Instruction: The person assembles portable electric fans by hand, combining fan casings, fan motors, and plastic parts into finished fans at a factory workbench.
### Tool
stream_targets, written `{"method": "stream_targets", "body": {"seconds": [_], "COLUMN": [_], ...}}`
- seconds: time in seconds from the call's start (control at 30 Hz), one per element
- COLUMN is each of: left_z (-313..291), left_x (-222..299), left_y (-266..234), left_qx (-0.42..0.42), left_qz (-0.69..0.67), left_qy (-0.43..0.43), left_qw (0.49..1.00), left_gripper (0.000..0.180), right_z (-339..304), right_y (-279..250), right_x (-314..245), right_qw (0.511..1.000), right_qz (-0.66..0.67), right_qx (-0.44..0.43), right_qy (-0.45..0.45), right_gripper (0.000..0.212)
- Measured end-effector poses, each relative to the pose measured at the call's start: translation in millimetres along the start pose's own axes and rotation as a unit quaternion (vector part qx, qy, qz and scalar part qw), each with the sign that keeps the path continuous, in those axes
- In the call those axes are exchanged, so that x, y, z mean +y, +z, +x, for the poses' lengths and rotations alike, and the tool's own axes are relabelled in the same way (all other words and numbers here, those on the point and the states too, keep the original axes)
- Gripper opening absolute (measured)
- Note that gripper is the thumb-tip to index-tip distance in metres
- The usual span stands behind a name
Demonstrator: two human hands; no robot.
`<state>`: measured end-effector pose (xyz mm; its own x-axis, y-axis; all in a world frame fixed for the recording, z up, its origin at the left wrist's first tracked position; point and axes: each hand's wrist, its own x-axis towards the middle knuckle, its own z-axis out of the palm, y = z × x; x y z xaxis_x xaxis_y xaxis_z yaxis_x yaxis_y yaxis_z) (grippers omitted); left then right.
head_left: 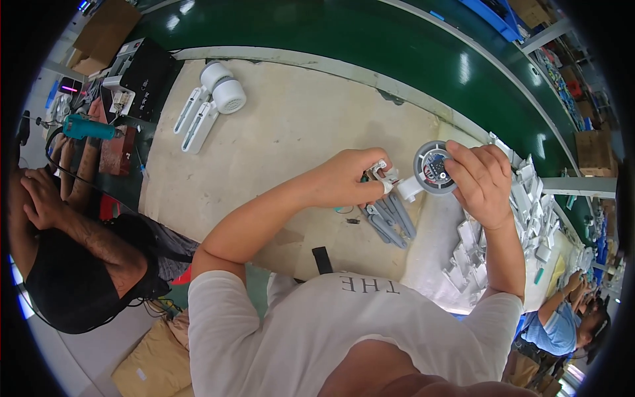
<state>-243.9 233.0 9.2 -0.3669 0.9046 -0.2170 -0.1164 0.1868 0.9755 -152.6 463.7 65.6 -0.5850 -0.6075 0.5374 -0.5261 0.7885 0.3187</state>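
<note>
A round grey plastic housing with a small circuit board in its face was held up over the beige tabletop in the curled fingers of the right hand, its white stub pointing left toward the left hand. That hand, just beside the stub, was closed around a small white-and-metal part. The 2 hands were nearly touching, level with each other. Grey plastic handle pieces lay directly beneath, a heap of white plastic mouldings crowded the right, and open room was left only to the left.
</note>
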Motion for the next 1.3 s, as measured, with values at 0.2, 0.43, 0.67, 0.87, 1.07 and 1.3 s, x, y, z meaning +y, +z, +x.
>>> {"method": "stream_targets", "body": {"seconds": [0.2, 0.43, 0.67, 0.87, 1.07, 1.3], "left_z": [1, 4, 13, 12, 12, 15], "left_x": [0, 0, 8, 16, 10, 7], "left_y": [3, 5, 3, -6, -13, -9], "left_qx": [0.071, 0.085, 0.076, 0.055, 0.001, 0.024], "left_qz": [0.128, 0.203, 0.239, 0.109, -0.022, 0.064], "left_qy": [0.073, 0.059, 0.076, -0.011, -0.021, 0.029], "left_qw": [0.987, 0.974, 0.965, 0.992, 1.0, 0.997], "left_gripper": [0.02, 0.028, 0.029, 0.028, 0.02, 0.021], "right_z": [3, 15, 16, 8, -3, -8], "right_y": [-3, -15, -11, 1, 2, 2], "right_x": [-4, -12, -7, 9, 25, 20], "right_qw": [0.999, 0.992, 0.863, 0.716, 0.982, 0.998], "right_qz": [-0.013, 0.045, 0.399, 0.568, 0.171, 0.042], "right_qx": [-0.029, -0.105, -0.147, -0.122, -0.073, -0.002], "right_qy": [0.013, 0.051, 0.274, 0.387, 0.043, -0.036], "right_gripper": [0.036, 0.048, 0.068, 0.068, 0.043, 0.031]}}
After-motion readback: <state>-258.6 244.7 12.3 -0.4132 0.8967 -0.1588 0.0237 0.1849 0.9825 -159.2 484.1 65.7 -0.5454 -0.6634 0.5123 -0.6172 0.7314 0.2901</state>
